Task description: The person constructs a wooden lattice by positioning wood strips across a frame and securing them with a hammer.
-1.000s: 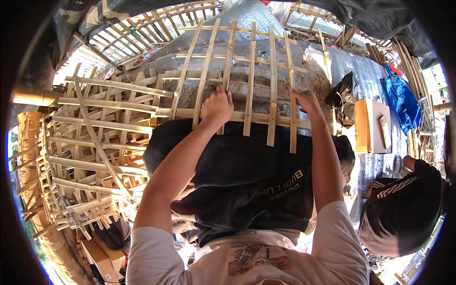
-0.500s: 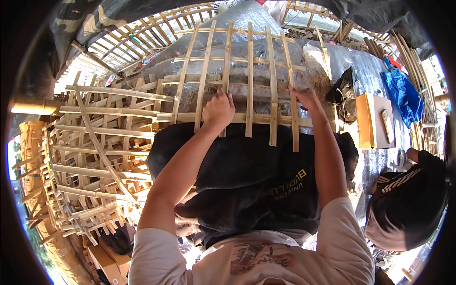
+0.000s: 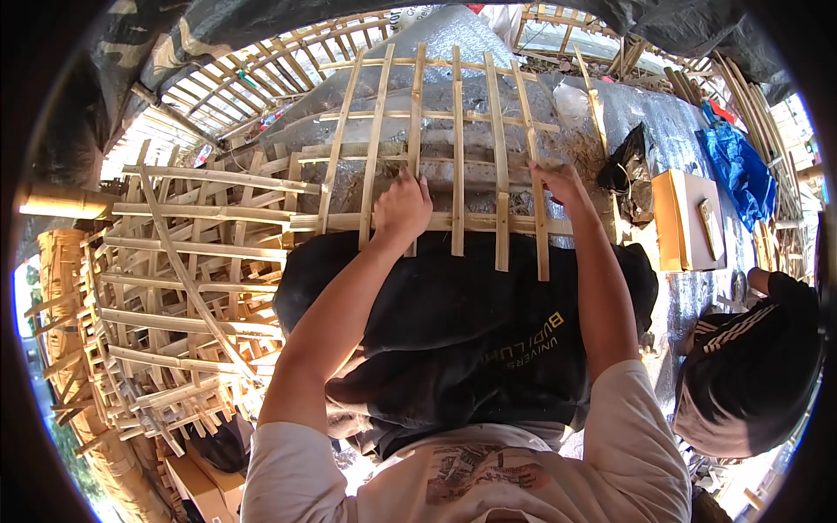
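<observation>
A lattice of thin bamboo slats [image 3: 458, 148] lies in front of me, its long slats crossed by several horizontal ones. My left hand [image 3: 403, 209] is closed around one of the long slats left of the middle, near a crosspiece. With fingers pinched, my right hand [image 3: 561, 183] grips the rightmost long slat at about the same height. The near ends of the slats reach over a black cloth with yellow lettering [image 3: 453, 305] across my lap. Parts of the fingertips on both hands are hidden.
Stacked bamboo lattices [image 3: 200, 212] fill the left side. To the right stand a cardboard box [image 3: 680, 218], a black plastic bag [image 3: 635, 161] and a blue plastic sheet [image 3: 741, 170]. A person in black clothing [image 3: 754, 375] sits close on the right.
Both hands keep their hold in nearly the same spots. The view has shifted slightly, and the lattice looks almost unmoved.
</observation>
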The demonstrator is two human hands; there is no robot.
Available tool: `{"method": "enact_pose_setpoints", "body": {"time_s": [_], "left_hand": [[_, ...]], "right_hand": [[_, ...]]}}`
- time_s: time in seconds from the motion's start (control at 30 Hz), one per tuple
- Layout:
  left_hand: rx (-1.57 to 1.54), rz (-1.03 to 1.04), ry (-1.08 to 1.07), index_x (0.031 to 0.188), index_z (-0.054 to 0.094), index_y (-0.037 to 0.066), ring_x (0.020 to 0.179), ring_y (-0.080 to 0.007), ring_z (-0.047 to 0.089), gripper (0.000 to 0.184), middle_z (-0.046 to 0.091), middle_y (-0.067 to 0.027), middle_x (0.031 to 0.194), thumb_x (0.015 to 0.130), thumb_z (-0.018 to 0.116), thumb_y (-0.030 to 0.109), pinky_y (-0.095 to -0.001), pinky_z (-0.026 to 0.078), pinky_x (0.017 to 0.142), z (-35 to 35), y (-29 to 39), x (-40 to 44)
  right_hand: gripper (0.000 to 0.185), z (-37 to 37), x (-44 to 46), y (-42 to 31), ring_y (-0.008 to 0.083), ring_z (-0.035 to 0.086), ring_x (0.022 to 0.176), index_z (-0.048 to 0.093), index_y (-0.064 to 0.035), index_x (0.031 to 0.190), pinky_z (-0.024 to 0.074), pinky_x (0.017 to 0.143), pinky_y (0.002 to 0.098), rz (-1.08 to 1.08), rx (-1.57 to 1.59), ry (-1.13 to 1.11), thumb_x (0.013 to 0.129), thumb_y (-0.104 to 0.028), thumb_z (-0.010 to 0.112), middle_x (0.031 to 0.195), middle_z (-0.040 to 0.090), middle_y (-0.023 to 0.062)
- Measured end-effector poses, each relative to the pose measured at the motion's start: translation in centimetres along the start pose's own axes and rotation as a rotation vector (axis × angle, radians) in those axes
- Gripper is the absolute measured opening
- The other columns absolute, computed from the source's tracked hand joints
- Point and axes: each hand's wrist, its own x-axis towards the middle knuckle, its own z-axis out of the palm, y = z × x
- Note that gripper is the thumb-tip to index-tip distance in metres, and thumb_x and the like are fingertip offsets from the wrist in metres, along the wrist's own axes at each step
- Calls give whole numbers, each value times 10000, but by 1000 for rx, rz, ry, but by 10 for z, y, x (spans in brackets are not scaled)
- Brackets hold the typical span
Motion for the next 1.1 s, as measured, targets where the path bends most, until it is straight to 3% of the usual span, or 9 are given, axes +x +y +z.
{"method": "enact_pose_setpoints", "body": {"time_s": [0.17,0.47,0.57,1.1], "left_hand": [[-7,-12,21,1096,509,-33,846,-497,666,381,678,-293,895,1010,438,331,-591,542,763,2,0,0],[-49,-21,29,1125,520,-63,820,-479,677,372,685,-283,872,1009,431,279,-580,552,746,9,-5,3],[-50,-41,81,1105,523,-61,791,-483,678,365,682,-292,845,1010,433,280,-581,556,719,13,-6,3],[-69,-84,103,1125,511,-46,790,-505,663,355,675,-308,839,1007,445,282,-598,540,718,17,-7,7]], "right_hand": [[550,-3,-4,-5,117,445,553,722,-18,740,367,523,329,-6,-37,2,794,-562,782,620,559,13],[495,-3,5,-12,134,557,703,738,18,825,463,665,355,-160,-60,11,821,-475,782,739,661,54],[572,3,11,-15,213,629,691,726,51,835,494,675,403,-268,42,34,796,-517,777,736,692,140],[580,8,21,-16,216,668,769,743,25,927,508,737,388,-239,-1,-14,804,-541,760,803,715,132]]}}
